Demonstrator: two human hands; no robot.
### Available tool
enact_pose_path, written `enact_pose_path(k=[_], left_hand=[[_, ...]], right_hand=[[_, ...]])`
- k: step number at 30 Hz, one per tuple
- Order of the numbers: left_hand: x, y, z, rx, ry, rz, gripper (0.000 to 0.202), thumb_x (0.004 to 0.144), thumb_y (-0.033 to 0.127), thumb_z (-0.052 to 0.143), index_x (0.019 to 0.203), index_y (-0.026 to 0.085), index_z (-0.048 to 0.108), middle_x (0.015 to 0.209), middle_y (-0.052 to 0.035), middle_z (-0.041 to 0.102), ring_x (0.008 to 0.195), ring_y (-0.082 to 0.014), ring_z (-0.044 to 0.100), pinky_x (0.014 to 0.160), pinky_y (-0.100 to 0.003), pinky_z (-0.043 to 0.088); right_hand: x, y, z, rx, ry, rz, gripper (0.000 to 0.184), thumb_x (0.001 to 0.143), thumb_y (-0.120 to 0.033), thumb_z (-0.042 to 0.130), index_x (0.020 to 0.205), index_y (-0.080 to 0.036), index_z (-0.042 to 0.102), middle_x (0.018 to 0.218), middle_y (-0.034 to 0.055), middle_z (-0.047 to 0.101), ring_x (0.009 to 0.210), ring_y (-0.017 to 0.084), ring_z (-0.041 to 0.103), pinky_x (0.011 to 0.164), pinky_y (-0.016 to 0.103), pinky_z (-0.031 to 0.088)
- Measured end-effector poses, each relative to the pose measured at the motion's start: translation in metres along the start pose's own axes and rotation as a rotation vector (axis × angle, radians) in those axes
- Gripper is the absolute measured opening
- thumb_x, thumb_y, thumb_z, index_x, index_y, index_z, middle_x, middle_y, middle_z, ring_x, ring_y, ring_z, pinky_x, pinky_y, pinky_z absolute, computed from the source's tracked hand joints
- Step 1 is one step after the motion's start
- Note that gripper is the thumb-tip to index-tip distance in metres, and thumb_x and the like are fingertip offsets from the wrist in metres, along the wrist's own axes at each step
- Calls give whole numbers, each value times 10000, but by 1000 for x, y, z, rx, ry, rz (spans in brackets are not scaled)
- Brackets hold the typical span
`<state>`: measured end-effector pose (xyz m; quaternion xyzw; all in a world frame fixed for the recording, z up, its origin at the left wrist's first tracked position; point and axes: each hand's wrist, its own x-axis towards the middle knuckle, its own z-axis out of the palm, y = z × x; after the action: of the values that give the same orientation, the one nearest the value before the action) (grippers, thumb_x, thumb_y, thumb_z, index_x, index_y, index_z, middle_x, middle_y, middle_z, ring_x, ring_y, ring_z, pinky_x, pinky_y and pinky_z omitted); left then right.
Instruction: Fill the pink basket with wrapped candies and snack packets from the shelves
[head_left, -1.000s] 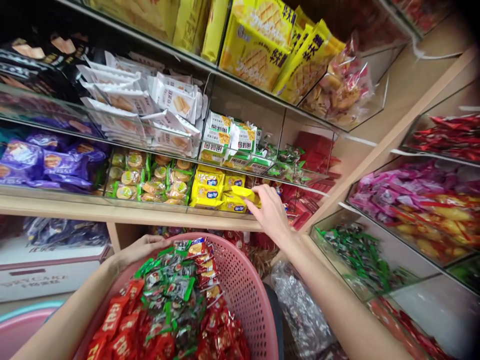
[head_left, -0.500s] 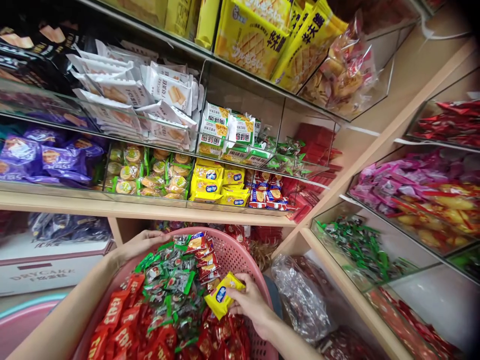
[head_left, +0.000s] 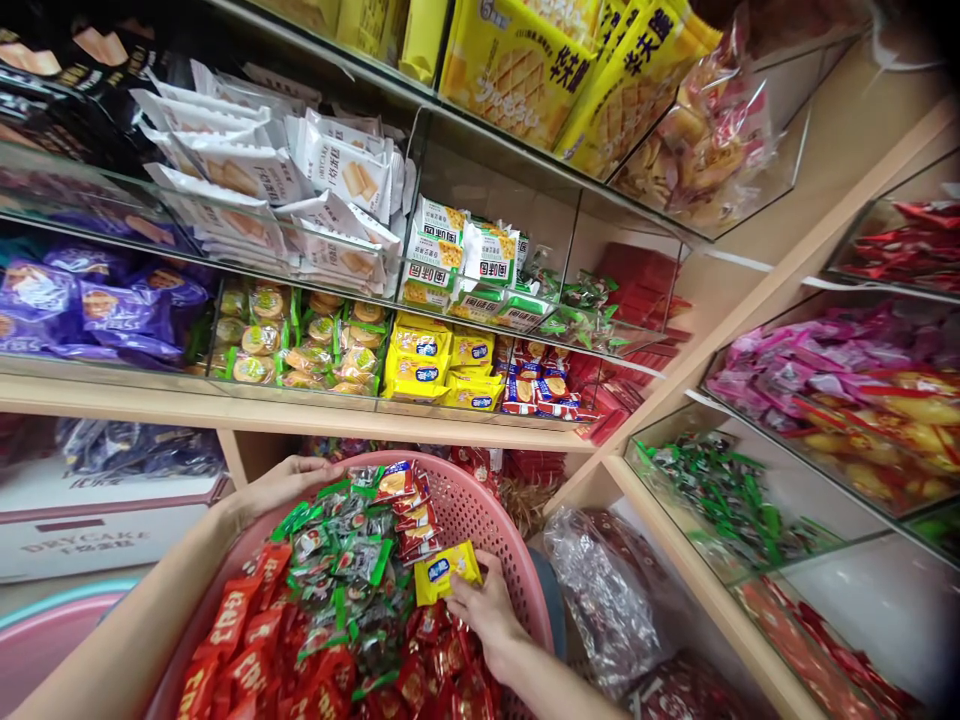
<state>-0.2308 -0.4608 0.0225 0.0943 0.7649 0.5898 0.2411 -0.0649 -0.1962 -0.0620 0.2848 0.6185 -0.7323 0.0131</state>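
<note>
My right hand [head_left: 484, 605] pinches a small yellow snack packet [head_left: 448, 573] with a blue oval label, held over the right side of a pink perforated basket [head_left: 517, 545]. Around the basket's far left rim curls my left hand [head_left: 289, 480], its thumb hidden. Inside the basket lie several green-edged clear packets [head_left: 341, 560] in the middle and red packets [head_left: 244, 640] at the left. A row of red and blue packets [head_left: 412, 510] leans at the far side, and dark red wrapped pieces [head_left: 450, 660] lie below my right hand.
Glass-fronted shelves ahead hold yellow packets [head_left: 416, 360], white cake packets [head_left: 247, 170] and purple packets [head_left: 124, 310]. More bins [head_left: 739, 500] line the right. A clear plastic bag [head_left: 600, 590] sits right of the basket; a carton [head_left: 112, 535] stands at left.
The yellow packet in my right hand has turned to lie more level, shifting slightly toward the row of red and blue packets. My left hand stays on the rim.
</note>
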Motion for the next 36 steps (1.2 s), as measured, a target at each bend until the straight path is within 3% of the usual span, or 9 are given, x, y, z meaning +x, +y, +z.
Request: enact_pose_path(k=[6,13,17,21,24,27,29,33,36], left_hand=[[5,-6,-3,-6,-41,36,456,546,549,683,757,145,701,773,-74,697,736,-226,594,662,-285,441],[3,-6,-3,17,-74,20,460,641,572,604,781,139,666,767,-46,678,702,-183,577,647,-251,412],[2,-4,-2,12,-55,30,480,599,612,610,710,148,656,678,-29,656,639,-177,558,592,-248,398],[1,-4,-1,18,-24,39,494,556,635,624,672,155,655,645,-26,649,615,-183,551,573,-254,393],[1,-5,-2,13,-45,40,473,585,611,621,689,151,659,649,-23,653,605,-177,553,573,-254,391],[1,-6,-2,4,-69,36,454,634,585,600,739,147,662,682,-30,667,636,-189,576,592,-260,400],[1,-6,-2,-3,-73,33,450,644,577,598,749,143,660,685,-31,671,653,-197,587,604,-263,406],[2,-8,0,-41,-71,24,440,636,574,609,718,145,654,649,-25,664,615,-182,578,572,-252,400],[1,-6,1,-63,-62,-3,467,602,599,621,719,149,661,660,-34,672,609,-187,576,553,-249,398]], right_hand=[[6,3,-1,-122,2,-47,444,600,-261,585,998,-196,398,903,43,638,821,198,611,682,300,467],[4,-9,-1,-250,-47,-54,424,582,-211,580,992,-196,474,893,2,649,878,173,600,800,274,428],[-2,-20,-3,-361,-86,-42,397,590,-200,569,982,-196,506,929,15,646,925,182,584,805,269,418],[-10,-31,-7,-481,-141,-2,527,586,-174,561,1103,-175,462,1061,55,600,985,183,554,854,278,394],[-17,-47,-7,-646,-103,-37,586,584,-178,595,1152,-172,452,1201,89,507,1101,208,475,929,304,345],[-22,-86,3,-812,-102,-294,411,678,-220,566,1086,-203,519,1204,70,500,1123,221,447,966,345,315],[-22,-124,17,-901,-121,-618,285,758,-202,491,1038,-216,544,1114,54,548,1054,202,488,937,340,345],[-10,-203,57,-1141,-54,-1228,303,846,-149,365,1112,-180,507,1114,74,542,1057,198,449,920,341,350],[7,-243,87,-1298,-1,-1424,305,855,-139,366,1125,-171,503,1137,74,540,1054,209,429,903,346,347]])
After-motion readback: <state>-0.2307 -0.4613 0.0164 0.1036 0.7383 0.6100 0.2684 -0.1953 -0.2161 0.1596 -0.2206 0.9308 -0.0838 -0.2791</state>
